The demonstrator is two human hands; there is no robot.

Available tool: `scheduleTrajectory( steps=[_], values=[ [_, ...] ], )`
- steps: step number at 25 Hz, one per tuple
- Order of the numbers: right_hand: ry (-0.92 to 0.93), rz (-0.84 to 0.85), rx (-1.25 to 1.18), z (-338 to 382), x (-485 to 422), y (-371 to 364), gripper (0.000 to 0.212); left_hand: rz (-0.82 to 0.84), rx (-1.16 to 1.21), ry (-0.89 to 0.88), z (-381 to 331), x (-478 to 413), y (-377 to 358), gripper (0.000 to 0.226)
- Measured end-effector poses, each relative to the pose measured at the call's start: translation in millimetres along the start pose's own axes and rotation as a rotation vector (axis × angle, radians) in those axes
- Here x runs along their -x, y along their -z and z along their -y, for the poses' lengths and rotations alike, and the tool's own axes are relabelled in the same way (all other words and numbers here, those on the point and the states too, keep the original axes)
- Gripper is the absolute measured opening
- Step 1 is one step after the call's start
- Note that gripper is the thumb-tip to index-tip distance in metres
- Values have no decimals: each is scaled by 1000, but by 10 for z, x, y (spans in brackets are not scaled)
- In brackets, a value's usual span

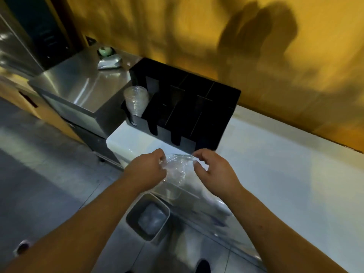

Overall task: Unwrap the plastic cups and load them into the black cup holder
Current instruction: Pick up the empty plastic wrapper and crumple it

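The black cup holder (220, 107) stands on the white counter against the yellow wall. A stack of clear plastic cups (135, 101) lies in its leftmost slot, rims toward me. In front of the holder, above the counter's near edge, I hold a clear wrapped sleeve of plastic cups (177, 170) between both hands. My left hand (147, 170) grips the crinkled wrap at its left side. At the top right of the wrap, my right hand (212, 170) pinches the film. The sleeve's lower end hangs down toward the floor, blurred.
A grey bin (134, 217) with clear plastic inside sits on the floor below my hands. The white counter (285, 184) stretches to the right. Left of the holder is a steel appliance top (78, 83) with a crumpled silver wrapper (110, 63) and a small green object (105, 50).
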State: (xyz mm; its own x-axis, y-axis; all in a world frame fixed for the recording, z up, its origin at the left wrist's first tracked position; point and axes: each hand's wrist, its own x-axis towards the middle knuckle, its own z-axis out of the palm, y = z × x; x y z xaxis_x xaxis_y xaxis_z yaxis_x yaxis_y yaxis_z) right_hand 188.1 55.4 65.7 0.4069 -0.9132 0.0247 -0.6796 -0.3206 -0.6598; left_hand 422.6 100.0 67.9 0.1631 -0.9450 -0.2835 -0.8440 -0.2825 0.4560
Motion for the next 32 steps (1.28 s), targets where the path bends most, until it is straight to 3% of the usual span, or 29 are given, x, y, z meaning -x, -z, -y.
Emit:
scheduleTrajectory(
  steps=[5, 10, 17, 27, 32],
  values=[
    [141, 287, 265, -100, -204, -748, 48, -45, -86, 118, 735, 88, -262, 39],
    [278, 385, 456, -193, -568, -1252, 62, -140, -141, 144, 1118, -10, -626, 30],
    [459, 156, 553, -490, -759, -1645, 57, -72, 81, 281, 1701, -318, -1364, 24],
    [487, 207, 670, -615, -837, -1749, 65, -64, 139, 268, 2175, -734, -2419, 30],
    [570, 250, 717, -595, -837, -1793, 64, -18, 58, 237, 2504, -905, -2984, 28]
  ],
)
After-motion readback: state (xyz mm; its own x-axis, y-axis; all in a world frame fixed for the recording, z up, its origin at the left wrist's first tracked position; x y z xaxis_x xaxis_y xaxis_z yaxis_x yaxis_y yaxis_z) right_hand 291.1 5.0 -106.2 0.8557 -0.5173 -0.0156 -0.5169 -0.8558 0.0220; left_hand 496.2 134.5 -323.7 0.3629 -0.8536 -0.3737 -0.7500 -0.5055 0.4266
